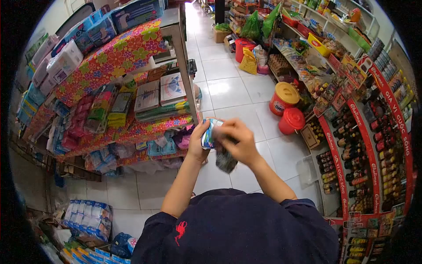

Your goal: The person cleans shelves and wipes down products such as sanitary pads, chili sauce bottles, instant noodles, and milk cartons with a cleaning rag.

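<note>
In front of my chest my left hand (198,141) is closed round a small blue-and-white packet (207,138), its thumb along the near side. My right hand (244,141) is bent over the packet, its fingers curled and partly smeared by motion. A dark grey, crumpled, cloth-like bundle (226,162) hangs below the right fingers, which are closed on it. The top of the bundle is blurred against the packet, and the right hand covers part of the packet's face.
Left of me stands a shelf rack (187,75) with flowered covering and packaged goods. Sauce bottles (347,154) fill the right-hand shelves. A red bucket with a yellow lid (283,99) and a red tub (291,121) stand on the tiled floor (228,92). Wrapped packs (88,218) lie lower left.
</note>
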Demonstrator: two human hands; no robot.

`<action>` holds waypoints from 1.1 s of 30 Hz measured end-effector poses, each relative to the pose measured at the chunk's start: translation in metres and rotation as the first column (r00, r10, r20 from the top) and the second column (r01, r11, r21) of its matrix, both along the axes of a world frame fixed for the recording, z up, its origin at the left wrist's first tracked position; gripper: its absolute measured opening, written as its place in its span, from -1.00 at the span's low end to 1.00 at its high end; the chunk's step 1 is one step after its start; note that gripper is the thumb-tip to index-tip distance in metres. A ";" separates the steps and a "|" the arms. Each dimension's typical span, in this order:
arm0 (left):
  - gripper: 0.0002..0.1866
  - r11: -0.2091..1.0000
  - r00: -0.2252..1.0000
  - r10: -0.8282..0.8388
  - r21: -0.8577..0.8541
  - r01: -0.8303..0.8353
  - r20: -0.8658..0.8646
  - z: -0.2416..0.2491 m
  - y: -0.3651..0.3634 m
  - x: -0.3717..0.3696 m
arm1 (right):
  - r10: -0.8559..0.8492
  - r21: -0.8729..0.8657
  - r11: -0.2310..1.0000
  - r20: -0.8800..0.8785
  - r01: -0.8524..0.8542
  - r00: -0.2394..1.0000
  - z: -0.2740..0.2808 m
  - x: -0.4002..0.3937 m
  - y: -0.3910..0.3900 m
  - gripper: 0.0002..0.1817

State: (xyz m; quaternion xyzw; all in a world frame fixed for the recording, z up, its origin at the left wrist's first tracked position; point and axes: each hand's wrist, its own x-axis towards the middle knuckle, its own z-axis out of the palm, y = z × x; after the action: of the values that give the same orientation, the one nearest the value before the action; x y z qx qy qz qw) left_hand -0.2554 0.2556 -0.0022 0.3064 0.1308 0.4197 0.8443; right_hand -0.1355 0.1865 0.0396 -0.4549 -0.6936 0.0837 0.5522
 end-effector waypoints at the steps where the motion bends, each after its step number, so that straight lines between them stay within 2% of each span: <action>1: -0.71 0.999 1.000 -0.029 0.037 0.029 -0.007 0.000 0.002 -0.002 | 0.091 0.018 0.996 0.021 -0.092 0.996 0.001 -0.005 -0.002 -0.72; 3: -0.72 0.995 0.998 -0.059 0.077 0.060 -0.016 0.000 0.003 -0.003 | 0.095 -0.028 0.995 0.029 -0.094 0.995 0.002 0.001 -0.001 -0.72; 5: -0.72 0.999 0.993 -0.010 0.044 0.015 -0.116 0.002 -0.003 -0.002 | -0.093 -0.073 0.994 -0.124 0.085 0.988 -0.004 0.014 0.010 -0.72; 6: -0.72 1.000 0.995 -0.016 0.018 0.018 -0.103 0.011 -0.008 -0.002 | -0.098 -0.074 0.993 -0.147 0.088 0.984 -0.005 0.014 0.013 -0.72; 7: -0.72 1.000 0.995 -0.014 0.020 0.016 -0.101 0.009 -0.006 -0.002 | -0.096 -0.073 0.994 -0.146 0.086 0.985 -0.005 0.012 0.012 -0.72; 9: -0.73 1.000 0.996 -0.011 -0.008 0.010 -0.091 -0.001 0.003 -0.004 | 0.085 0.019 0.996 0.047 -0.086 0.995 -0.006 0.000 0.003 -0.70; 10: -0.74 0.996 0.992 -0.041 0.069 0.049 -0.118 -0.003 0.008 -0.005 | 0.143 -0.080 0.987 0.046 -0.139 0.989 -0.005 -0.005 -0.004 -0.67; 11: -0.74 0.996 0.992 -0.041 0.068 0.050 -0.119 -0.006 0.008 -0.005 | 0.143 -0.081 0.987 0.045 -0.139 0.989 -0.006 -0.003 -0.003 -0.67; 13: -0.74 0.996 0.981 0.011 0.093 0.007 -0.192 -0.005 0.004 -0.004 | -0.016 0.007 1.000 0.022 0.016 1.000 -0.006 0.007 0.006 -0.67; 15: -0.74 0.998 0.984 -0.024 0.047 0.032 -0.174 -0.005 0.001 -0.004 | -0.093 -0.022 0.996 -0.093 0.091 0.991 -0.003 0.015 0.012 -0.66; 17: -0.73 0.999 0.992 -0.024 0.032 0.029 -0.127 0.003 -0.002 -0.005 | -0.071 -0.022 0.997 -0.034 0.071 0.997 0.000 0.003 0.002 -0.65; 19: -0.72 0.998 0.994 -0.060 0.030 0.063 -0.091 0.003 0.002 -0.007 | 0.105 -0.001 0.995 0.055 -0.105 0.993 -0.007 -0.001 -0.002 -0.66; 21: -0.71 0.996 0.991 -0.058 0.066 0.067 -0.124 0.003 0.002 -0.009 | 0.093 -0.015 0.996 0.051 -0.092 0.994 -0.011 0.001 -0.003 -0.68; 23: -0.71 0.994 0.988 -0.067 0.082 0.079 -0.137 0.000 0.001 -0.009 | -0.079 -0.004 0.997 -0.012 0.079 0.997 -0.008 0.013 0.004 -0.69; 25: -0.71 0.994 0.996 -0.074 0.075 0.078 -0.057 0.001 -0.003 -0.007 | -0.121 0.012 0.992 -0.072 0.123 0.990 -0.008 0.016 0.005 -0.69; 27: -0.69 0.996 0.998 -0.048 0.075 0.051 -0.034 0.001 -0.001 -0.006 | -0.042 0.018 0.999 0.017 0.042 0.999 -0.005 0.007 -0.006 -0.68; 29: -0.67 0.999 1.000 -0.018 0.041 0.017 0.015 0.005 0.001 -0.006 | 0.059 -0.015 0.998 -0.003 -0.059 0.998 -0.018 -0.001 -0.011 -0.60; 31: -0.65 0.999 1.000 0.020 0.034 -0.021 0.017 0.006 -0.002 -0.003 | -0.033 0.017 0.999 -0.030 0.034 0.999 -0.021 0.004 -0.009 -0.62; 32: -0.65 1.000 1.000 -0.016 0.010 0.015 0.025 0.007 -0.004 -0.003 | -0.123 0.003 0.992 -0.036 0.123 0.992 -0.020 0.009 -0.006 -0.66; 33: -0.64 0.999 0.998 -0.047 -0.021 0.048 0.032 0.005 -0.005 -0.004 | -0.165 -0.024 0.986 -0.128 0.163 0.978 -0.022 0.014 -0.001 -0.70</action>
State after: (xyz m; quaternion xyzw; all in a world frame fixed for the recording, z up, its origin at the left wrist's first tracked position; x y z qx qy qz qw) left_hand -0.2594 0.2503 0.0030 0.2936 0.1147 0.4026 0.8594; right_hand -0.1214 0.1857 0.0180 -0.5079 -0.6158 0.0719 0.5980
